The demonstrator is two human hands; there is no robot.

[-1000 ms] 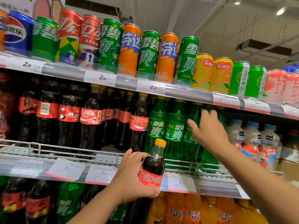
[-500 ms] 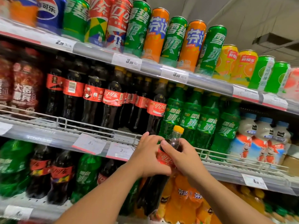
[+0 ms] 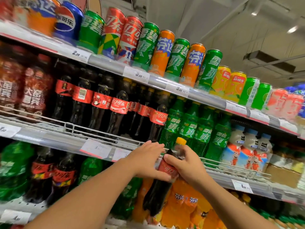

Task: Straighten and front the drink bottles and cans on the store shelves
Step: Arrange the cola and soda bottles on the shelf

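Right hand (image 3: 186,166) grips a cola bottle (image 3: 158,190) at shoulder and label, thumb across the red label, fingers curled round the far side. Left hand (image 3: 146,161) lies against the bottle's left side, fingers fairly straight, thumb beneath the label; more steadying than gripping, as far as can be told.

Bottle is off the shelves, held in the air in front of the middle shelf's wire rail (image 3: 99,133), its base hanging before the orange soda bottles (image 3: 186,205) on the shelf below. Leans slightly, yellow cap (image 3: 181,140) up and tipped right.

Step in hand, by my reading: bottle passing into the right hand, prior to reshelving. Next move likely calls for lifting it over the rail into the cola row (image 3: 118,106), set upright with label outward. The row looks full at the front, so a slot may need finding first.

Bottle: dark liquid, slim contoured body, red wrap label partly covered by fingers, clear neck above the fill line. Several cola bottles in the row show barcodes or side panels, not yet fronted.
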